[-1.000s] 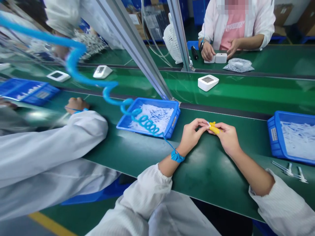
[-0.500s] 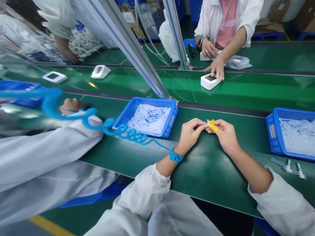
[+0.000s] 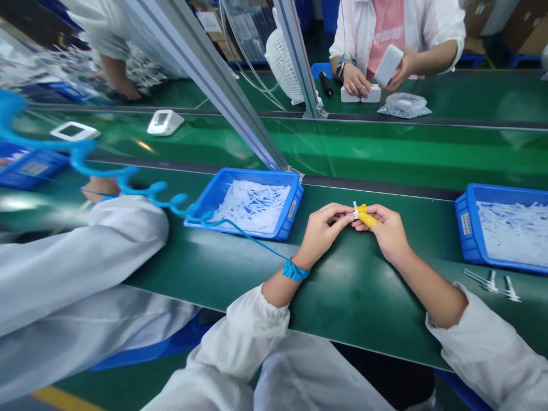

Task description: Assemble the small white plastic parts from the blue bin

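Note:
In front of me over the green bench, both hands meet at a small white plastic part (image 3: 355, 209). My left hand (image 3: 323, 231) pinches it from the left between thumb and fingers. Yellow covers, apparently finger cots (image 3: 367, 219), sit on the thumb and a finger of my right hand (image 3: 389, 231), which closes on the part from the right. A blue wristband (image 3: 295, 270) with a coiled cord circles my left wrist. The part's exact shape is partly hidden by the fingertips.
Blue trays of white plastic pieces stand left (image 3: 285, 228) and right (image 3: 468, 228). Several loose white pieces (image 3: 492, 282) lie near my right forearm. A metal post (image 3: 240, 97) rises behind. Across the belt, a co-worker holds a white device (image 3: 389, 65); another person's sleeve (image 3: 124, 228) is at left.
My hands stay together on the white part, which now shows more upright between the fingertips. The co-worker opposite has lifted a white device off the belt. The view has shifted slightly.

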{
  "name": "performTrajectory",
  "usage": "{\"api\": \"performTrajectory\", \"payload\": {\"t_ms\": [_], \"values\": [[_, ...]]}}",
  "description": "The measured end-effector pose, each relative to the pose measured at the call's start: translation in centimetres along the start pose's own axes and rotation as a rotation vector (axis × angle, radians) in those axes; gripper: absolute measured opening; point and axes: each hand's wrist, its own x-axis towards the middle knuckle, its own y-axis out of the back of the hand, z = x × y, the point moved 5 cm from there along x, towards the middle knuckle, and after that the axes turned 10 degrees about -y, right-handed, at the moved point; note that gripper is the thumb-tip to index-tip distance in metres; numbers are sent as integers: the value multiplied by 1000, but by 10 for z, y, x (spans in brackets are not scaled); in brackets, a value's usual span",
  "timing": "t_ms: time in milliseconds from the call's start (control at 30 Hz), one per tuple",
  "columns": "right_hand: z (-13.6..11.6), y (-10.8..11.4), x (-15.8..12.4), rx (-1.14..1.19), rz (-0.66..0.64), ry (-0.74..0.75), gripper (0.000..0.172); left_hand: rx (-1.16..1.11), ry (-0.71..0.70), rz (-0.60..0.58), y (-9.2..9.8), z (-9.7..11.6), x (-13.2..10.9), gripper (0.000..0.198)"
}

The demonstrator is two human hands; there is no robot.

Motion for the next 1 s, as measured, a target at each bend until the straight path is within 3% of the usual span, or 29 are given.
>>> {"api": "performTrajectory", "payload": {"t_ms": [233, 467, 733, 900, 1000], "values": [[1, -2, 0, -38, -15, 27, 53, -18, 81, 21, -7, -2, -3, 18], [2, -6, -2, -47, -66, 31, 51, 27, 31, -1, -8, -2, -6, 15], [8, -10, 6, 152, -71, 19, 53, 119, 18, -20, -3, 9, -1, 15], [17, -9, 19, 288, -64, -45, 51, 293, -133, 68, 7, 16, -2, 16], [17, -10, 19, 274, -63, -77, 45, 307, -292, 119, 2, 40, -3, 10]]}}
